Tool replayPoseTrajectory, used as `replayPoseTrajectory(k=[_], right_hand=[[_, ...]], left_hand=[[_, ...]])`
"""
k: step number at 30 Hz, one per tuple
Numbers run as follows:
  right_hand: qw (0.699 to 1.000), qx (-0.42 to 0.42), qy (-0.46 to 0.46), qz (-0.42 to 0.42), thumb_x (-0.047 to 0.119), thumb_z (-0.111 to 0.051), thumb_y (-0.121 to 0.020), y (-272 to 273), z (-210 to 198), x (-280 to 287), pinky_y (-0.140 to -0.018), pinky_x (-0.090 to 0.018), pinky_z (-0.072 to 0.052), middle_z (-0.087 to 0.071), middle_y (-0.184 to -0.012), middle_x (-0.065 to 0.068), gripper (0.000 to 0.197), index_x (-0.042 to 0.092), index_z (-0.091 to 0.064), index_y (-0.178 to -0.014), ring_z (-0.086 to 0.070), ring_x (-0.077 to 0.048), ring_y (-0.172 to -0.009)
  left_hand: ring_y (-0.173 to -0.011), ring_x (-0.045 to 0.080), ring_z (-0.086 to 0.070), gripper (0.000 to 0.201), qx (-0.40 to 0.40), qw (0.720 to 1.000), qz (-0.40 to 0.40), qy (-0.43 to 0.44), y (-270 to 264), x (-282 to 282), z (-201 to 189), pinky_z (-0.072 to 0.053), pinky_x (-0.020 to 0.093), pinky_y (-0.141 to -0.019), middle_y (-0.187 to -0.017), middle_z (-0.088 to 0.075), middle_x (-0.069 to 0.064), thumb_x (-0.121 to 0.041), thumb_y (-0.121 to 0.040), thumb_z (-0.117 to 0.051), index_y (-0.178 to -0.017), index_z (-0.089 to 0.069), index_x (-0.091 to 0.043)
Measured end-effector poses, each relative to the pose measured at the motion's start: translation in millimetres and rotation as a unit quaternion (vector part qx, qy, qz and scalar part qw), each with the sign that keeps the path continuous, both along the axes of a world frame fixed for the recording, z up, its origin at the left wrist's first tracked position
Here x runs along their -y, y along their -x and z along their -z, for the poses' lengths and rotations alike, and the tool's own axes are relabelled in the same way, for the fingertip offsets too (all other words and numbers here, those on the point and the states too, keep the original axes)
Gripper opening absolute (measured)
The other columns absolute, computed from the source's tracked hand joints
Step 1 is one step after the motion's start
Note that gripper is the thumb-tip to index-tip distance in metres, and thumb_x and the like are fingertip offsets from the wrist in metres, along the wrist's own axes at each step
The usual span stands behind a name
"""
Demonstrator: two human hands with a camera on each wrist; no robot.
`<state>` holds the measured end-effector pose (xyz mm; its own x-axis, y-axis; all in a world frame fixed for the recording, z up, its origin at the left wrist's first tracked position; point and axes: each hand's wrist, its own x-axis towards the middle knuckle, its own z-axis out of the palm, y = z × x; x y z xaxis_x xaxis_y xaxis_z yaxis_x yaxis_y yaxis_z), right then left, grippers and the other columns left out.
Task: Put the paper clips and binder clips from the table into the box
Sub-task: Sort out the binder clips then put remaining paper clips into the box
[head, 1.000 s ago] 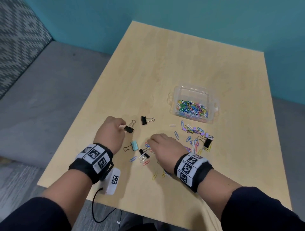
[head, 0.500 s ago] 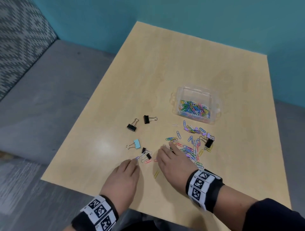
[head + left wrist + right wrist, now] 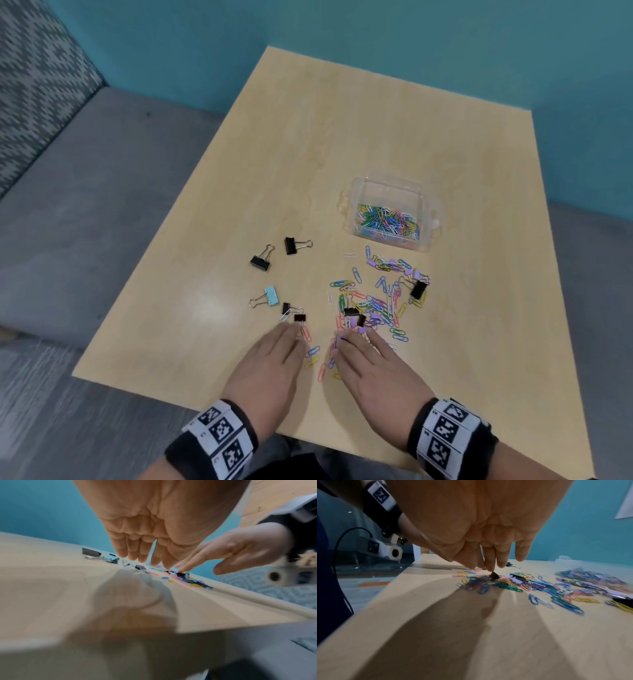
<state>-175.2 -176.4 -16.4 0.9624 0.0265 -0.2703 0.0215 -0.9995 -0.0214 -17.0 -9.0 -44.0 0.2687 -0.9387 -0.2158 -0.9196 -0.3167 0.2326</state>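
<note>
- My left hand (image 3: 270, 363) lies flat over the near part of the table (image 3: 342, 144), fingers straight and together, holding nothing; the fingertips reach toward the small black binder clip (image 3: 300, 318) just ahead of them.
- My right hand (image 3: 371, 366) is also stretched out with nothing in its grip; in the right wrist view its fingertips (image 3: 489, 566) come down on a little black clip (image 3: 494, 575) at the near edge of the coloured paper clips (image 3: 376, 305).
- Whether those fingertips are pressing that clip or just above it, I cannot tell.
- The step in hand looks like gathering: I judge the best way is to sweep both flat hands inward, herd the loose clips into one heap, then cup and lift.
- The wire clips will likely slip under straight fingers, so I should keep my fingertips low on the wood and curl them under the pile.
- The binder clips stand apart and need separate picks: two black ones (image 3: 260, 262) to the far left, a light blue one (image 3: 270, 296) nearer, another black one (image 3: 418, 289) at the right of the scatter.
- The clear box (image 3: 424, 195) stands open just beyond the scatter, well apart from my hands.
- It already holds a layer of coloured paper clips; I see no binder clip in it.
- Much remains on the table, so I judge the task roughly half done.
</note>
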Motion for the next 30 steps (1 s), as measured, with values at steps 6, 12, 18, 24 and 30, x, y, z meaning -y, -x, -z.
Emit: replayPoseTrajectory(k=[6,12,18,24,30], right_hand=[[0.996,-0.002,-0.038,0.076,0.019,-0.033,-0.072,22,4,-11,-0.108,-0.052,-0.035,-0.059,-0.125,-0.012,0.061,0.006,-0.057,-0.126,-0.051,-0.033,-0.124],[0.994,-0.014,-0.063,0.092,0.025,-0.034,-0.071,31,7,-21,-0.108,-0.05,-0.037,-0.061,-0.123,-0.009,0.061,0.008,-0.059,-0.124,-0.055,-0.031,-0.121],[0.993,-0.006,-0.067,0.093,0.026,-0.034,-0.068,30,3,-21,-0.101,-0.048,-0.044,-0.062,-0.12,-0.006,0.062,0.01,-0.06,-0.122,-0.057,-0.029,-0.117],[0.992,0.005,-0.069,0.106,0.024,-0.035,-0.067,32,2,-18,-0.101,-0.046,-0.044,-0.062,-0.119,-0.005,0.062,0.01,-0.06,-0.122,-0.058,-0.028,-0.115],[0.992,0.011,-0.072,0.107,0.021,-0.036,-0.069,35,4,-21,-0.101,-0.045,-0.044,-0.062,-0.116,-0.005,0.058,0.011,-0.06,-0.121,-0.059,-0.028,-0.113]], left_hand=[[-0.103,0.031,-0.052,0.05,0.035,0.998,-0.047,0.0,-28,0,-5,-0.051,0.039,-0.079,-0.122,-0.06,0.009,-0.012,-0.071,-0.044,-0.117,-0.062,-0.006],[-0.105,0.031,-0.052,0.05,0.073,0.997,-0.009,-0.023,-21,-19,-10,-0.051,0.04,-0.077,-0.128,-0.055,0.01,-0.015,-0.071,-0.047,-0.117,-0.063,-0.005],[-0.118,0.034,-0.054,0.056,0.078,0.994,0.04,-0.062,-25,-11,-6,-0.052,0.044,-0.088,-0.136,-0.052,0.014,-0.017,-0.068,-0.062,-0.122,-0.061,-0.004],[-0.101,0.032,-0.061,0.044,0.059,0.997,0.045,-0.023,-6,-24,-16,-0.053,0.04,-0.084,-0.115,-0.063,0.013,-0.018,-0.062,-0.063,-0.105,-0.067,-0.008],[-0.114,0.03,-0.057,0.038,0.03,0.999,0.012,0.016,8,-17,-13,-0.052,0.038,-0.09,-0.127,-0.059,0.014,-0.021,-0.076,-0.047,-0.107,-0.066,-0.01]])
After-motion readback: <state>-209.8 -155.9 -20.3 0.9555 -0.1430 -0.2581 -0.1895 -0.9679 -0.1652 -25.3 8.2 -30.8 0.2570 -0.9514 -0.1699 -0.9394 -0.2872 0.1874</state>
